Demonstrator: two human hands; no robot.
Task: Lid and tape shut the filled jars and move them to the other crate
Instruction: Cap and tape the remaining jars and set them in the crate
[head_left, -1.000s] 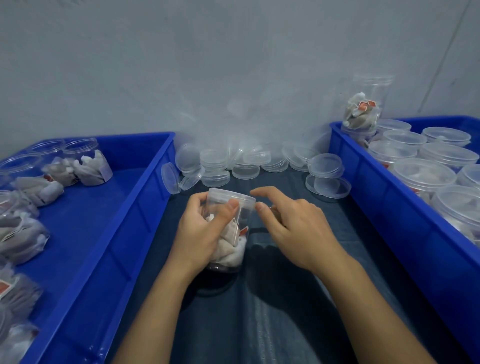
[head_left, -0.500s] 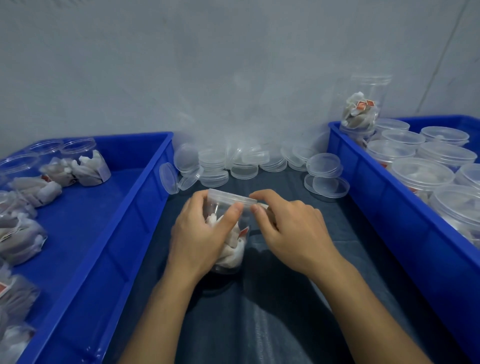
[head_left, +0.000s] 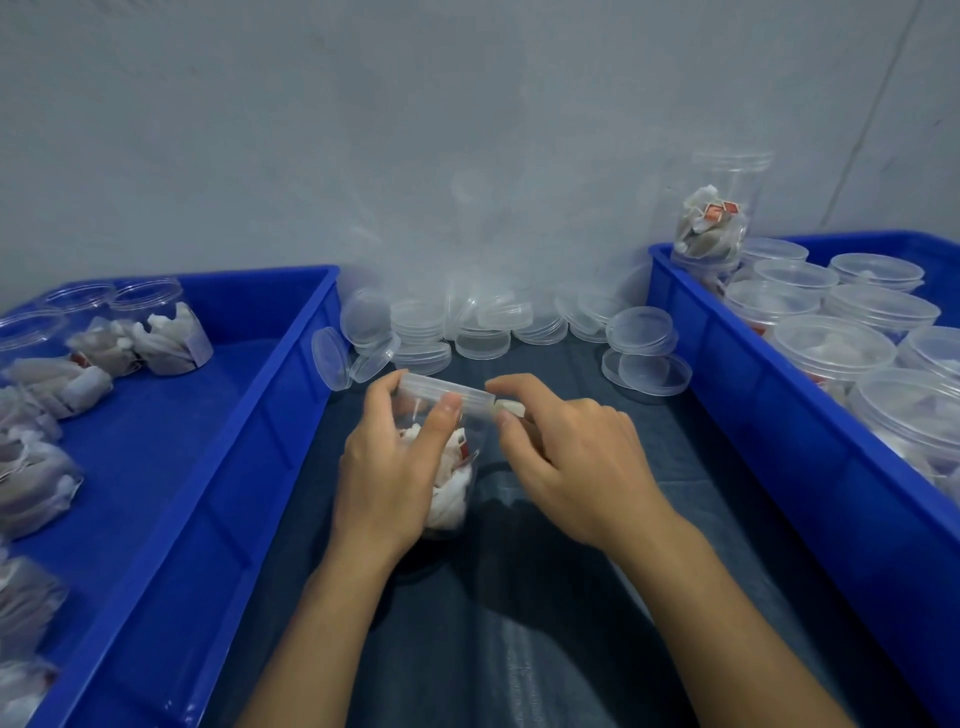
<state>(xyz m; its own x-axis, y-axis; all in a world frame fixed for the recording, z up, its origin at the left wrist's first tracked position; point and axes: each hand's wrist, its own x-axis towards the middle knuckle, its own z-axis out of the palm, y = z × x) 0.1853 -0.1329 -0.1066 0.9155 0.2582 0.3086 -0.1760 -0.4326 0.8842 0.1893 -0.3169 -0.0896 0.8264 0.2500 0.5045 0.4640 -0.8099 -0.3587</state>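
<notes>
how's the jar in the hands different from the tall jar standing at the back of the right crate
The held jar is short; the tall jar is much taller. The held jar is tilted in the left hand's grip between the crates, right hand at its lid edge; the tall jar stands upright and untouched at the right crate's back corner. Both are clear, lidded and hold white packets with red tags.

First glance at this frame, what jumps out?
Dead centre, the left hand grips a clear lidded jar of white packets, while the right hand pinches something small at the lid's edge. Blue crates flank it: the left crate holds open jars lying on their sides, the right crate upright lidded ones. Loose lids pile against the wall.
</notes>
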